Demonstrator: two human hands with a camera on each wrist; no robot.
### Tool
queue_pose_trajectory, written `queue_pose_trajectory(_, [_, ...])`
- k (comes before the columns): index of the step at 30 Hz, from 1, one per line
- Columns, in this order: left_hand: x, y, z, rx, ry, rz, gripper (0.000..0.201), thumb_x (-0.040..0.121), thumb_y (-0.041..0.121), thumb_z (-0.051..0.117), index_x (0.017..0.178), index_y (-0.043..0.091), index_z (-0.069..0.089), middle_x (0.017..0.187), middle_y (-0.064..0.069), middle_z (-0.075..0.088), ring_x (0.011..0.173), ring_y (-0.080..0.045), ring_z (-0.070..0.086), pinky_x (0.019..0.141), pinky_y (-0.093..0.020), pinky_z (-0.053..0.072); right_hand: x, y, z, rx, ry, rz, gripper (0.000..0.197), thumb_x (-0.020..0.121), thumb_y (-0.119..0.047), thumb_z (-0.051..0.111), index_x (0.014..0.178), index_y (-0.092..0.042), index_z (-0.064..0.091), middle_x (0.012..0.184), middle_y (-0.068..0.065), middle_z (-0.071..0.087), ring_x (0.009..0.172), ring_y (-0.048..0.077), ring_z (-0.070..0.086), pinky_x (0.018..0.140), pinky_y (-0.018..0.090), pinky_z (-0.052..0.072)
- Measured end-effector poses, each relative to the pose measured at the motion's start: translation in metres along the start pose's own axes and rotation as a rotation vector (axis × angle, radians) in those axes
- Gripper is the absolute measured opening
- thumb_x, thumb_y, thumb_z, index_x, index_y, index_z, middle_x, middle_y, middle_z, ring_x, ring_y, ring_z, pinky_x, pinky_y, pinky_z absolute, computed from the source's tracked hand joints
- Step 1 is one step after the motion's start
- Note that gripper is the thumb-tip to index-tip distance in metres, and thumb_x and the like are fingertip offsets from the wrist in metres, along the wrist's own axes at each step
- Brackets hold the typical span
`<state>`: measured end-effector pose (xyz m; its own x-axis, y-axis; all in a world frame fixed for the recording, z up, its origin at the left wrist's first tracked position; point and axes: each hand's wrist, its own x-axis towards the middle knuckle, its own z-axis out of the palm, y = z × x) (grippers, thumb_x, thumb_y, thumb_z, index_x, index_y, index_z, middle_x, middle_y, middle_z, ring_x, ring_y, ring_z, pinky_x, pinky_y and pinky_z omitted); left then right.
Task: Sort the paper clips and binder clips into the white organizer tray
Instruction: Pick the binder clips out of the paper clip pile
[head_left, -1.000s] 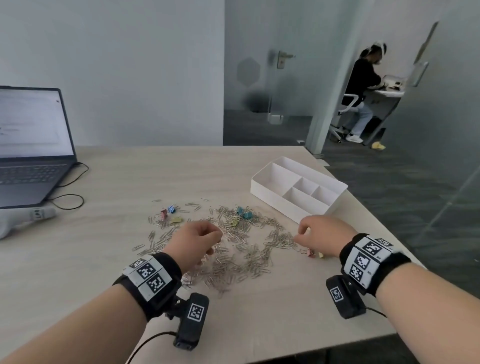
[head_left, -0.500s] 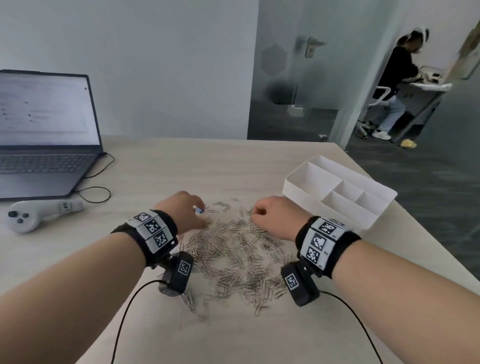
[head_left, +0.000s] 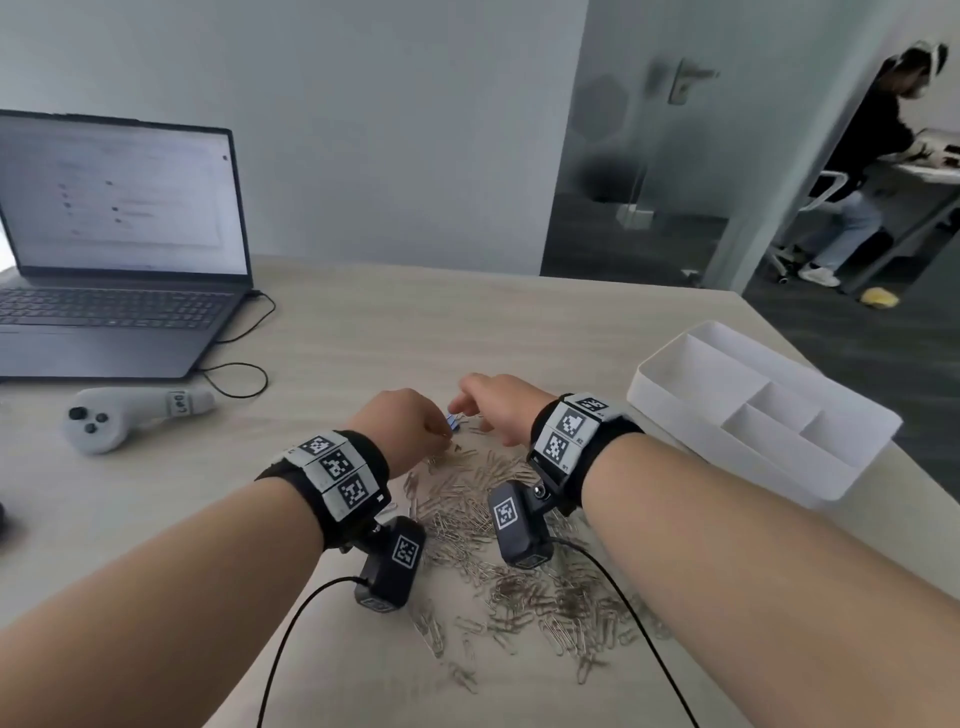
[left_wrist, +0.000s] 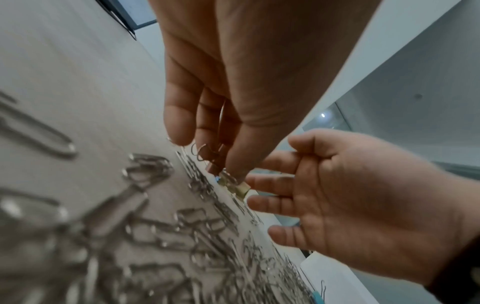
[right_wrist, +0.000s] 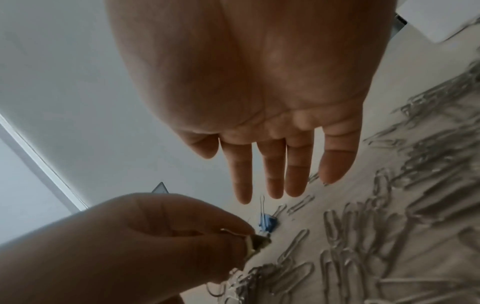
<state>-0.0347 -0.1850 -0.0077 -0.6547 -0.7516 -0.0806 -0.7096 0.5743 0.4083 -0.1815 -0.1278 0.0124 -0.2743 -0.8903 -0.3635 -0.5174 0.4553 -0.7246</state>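
Several silver paper clips (head_left: 498, 551) lie heaped on the table in front of me. My left hand (head_left: 440, 430) is at the heap's far edge. In the left wrist view its thumb and fingers pinch a yellow binder clip (left_wrist: 240, 188), with a pinkish one tucked behind. My right hand (head_left: 467, 404) reaches in beside it, fingers straight (right_wrist: 275, 185) and holding nothing, just above a blue binder clip (right_wrist: 269, 222) on the table. The white organizer tray (head_left: 675, 415) stands at the right and its compartments look empty.
An open laptop (head_left: 114, 291) with a cable sits at the far left, and a grey controller (head_left: 119, 415) lies in front of it. The table's right edge runs just past the tray. A person sits at a desk behind a glass wall.
My right hand moved left from the heap's right side to the blue binder clip and uncurled its fingers. My left hand went to the heap's far edge. The view tilted down.
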Motion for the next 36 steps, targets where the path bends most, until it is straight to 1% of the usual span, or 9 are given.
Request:
queue_pose_trajectory(2, [-0.005, -0.008, -0.003, -0.099, 0.031, -0.030, 0.013, 0.088, 0.026, 0.067, 0.094, 0.026, 0.078, 0.091, 0.007, 0.073, 0.059, -0.007, 0.062, 0.056, -0.021, 0.050, 0.001, -0.002, 0.003, -0.049, -0.009, -0.014, 0.047, 0.102, -0.034, 0.029, 0.122, -0.014, 0.067, 0.134, 0.006, 0.061, 0.110, 0.022, 0.058, 0.089, 0.033, 0.043])
queue_pose_trajectory(5, [-0.011, -0.016, -0.007, -0.282, 0.077, -0.080, 0.010, 0.088, 0.026, 0.068, 0.088, 0.027, 0.078, 0.084, 0.010, 0.072, 0.056, -0.012, 0.069, 0.052, -0.024, 0.057, -0.002, 0.000, 0.002, -0.088, 0.045, -0.068, 0.043, 0.104, -0.023, 0.032, 0.128, -0.004, 0.062, 0.132, 0.014, 0.063, 0.106, 0.027, 0.060, 0.083, 0.031, 0.041])
queue_pose_trajectory(9, [-0.022, -0.013, -0.007, -0.571, 0.145, -0.125, 0.007, 0.086, 0.020, 0.071, 0.088, 0.020, 0.078, 0.081, 0.003, 0.074, 0.070, -0.014, 0.071, 0.053, -0.024, 0.058, -0.021, 0.010, -0.003, 0.184, 0.131, -0.065, 0.040, 0.099, -0.032, 0.040, 0.113, -0.011, 0.070, 0.115, 0.001, 0.071, 0.087, 0.015, 0.064, 0.076, 0.033, 0.050])
queue_pose_trajectory(14, [-0.043, 0.014, 0.001, -0.949, 0.105, -0.174, 0.004, 0.088, 0.014, 0.072, 0.090, 0.014, 0.075, 0.083, -0.005, 0.078, 0.074, -0.014, 0.070, 0.054, -0.027, 0.054, -0.066, 0.037, -0.014, 0.321, 0.287, -0.184, 0.023, 0.093, -0.028, 0.060, 0.095, -0.011, 0.075, 0.101, 0.012, 0.074, 0.080, 0.016, 0.066, 0.070, 0.034, 0.056])
queue_pose_trajectory(17, [-0.058, 0.038, 0.011, -1.052, 0.022, -0.161, 0.007, 0.089, 0.014, 0.071, 0.093, 0.010, 0.074, 0.088, -0.009, 0.078, 0.070, -0.012, 0.069, 0.051, -0.027, 0.053, -0.100, 0.055, -0.020, 0.282, 0.306, -0.209, 0.022, 0.094, -0.034, 0.062, 0.096, -0.017, 0.076, 0.094, 0.010, 0.074, 0.074, 0.016, 0.067, 0.071, 0.034, 0.059])
queue_pose_trajectory(21, [-0.078, 0.075, 0.029, -1.082, -0.091, -0.105, 0.006, 0.089, 0.014, 0.071, 0.092, 0.009, 0.073, 0.086, -0.008, 0.077, 0.069, -0.012, 0.067, 0.050, -0.025, 0.052, -0.139, 0.082, -0.026, 0.282, 0.305, -0.220, 0.016, 0.088, -0.034, 0.071, 0.096, -0.021, 0.076, 0.085, 0.006, 0.074, 0.067, 0.017, 0.066, 0.071, 0.040, 0.060])
queue_pose_trajectory(27, [-0.093, 0.132, 0.064, -1.030, -0.208, -0.023, 0.002, 0.087, 0.011, 0.072, 0.088, 0.009, 0.071, 0.081, -0.007, 0.073, 0.064, -0.011, 0.063, 0.048, -0.023, 0.050, -0.187, 0.125, -0.041, 0.303, 0.333, -0.207, 0.009, 0.084, -0.016, 0.077, 0.093, -0.013, 0.075, 0.074, 0.000, 0.070, 0.067, 0.009, 0.066, 0.061, 0.032, 0.058])
queue_pose_trajectory(32, [-0.101, 0.168, 0.091, -0.970, -0.295, 0.022, 0.014, 0.082, 0.007, 0.076, 0.092, 0.014, 0.069, 0.083, -0.005, 0.071, 0.066, -0.010, 0.064, 0.053, -0.025, 0.053, -0.223, 0.175, -0.070, 0.338, 0.431, -0.142, 0.003, 0.084, -0.013, 0.077, 0.084, -0.011, 0.074, 0.071, 0.001, 0.068, 0.066, 0.011, 0.064, 0.055, 0.027, 0.051])
queue_pose_trajectory(36, [-0.106, 0.190, 0.109, -0.865, -0.354, 0.062, 0.011, 0.079, 0.004, 0.079, 0.086, 0.008, 0.071, 0.067, 0.005, 0.071, 0.061, -0.009, 0.064, 0.051, -0.026, 0.054, -0.247, 0.217, -0.094, 0.409, 0.521, -0.024, 0.003, 0.085, -0.009, 0.074, 0.084, -0.008, 0.071, 0.072, 0.005, 0.067, 0.066, 0.016, 0.062, 0.052, 0.028, 0.049])
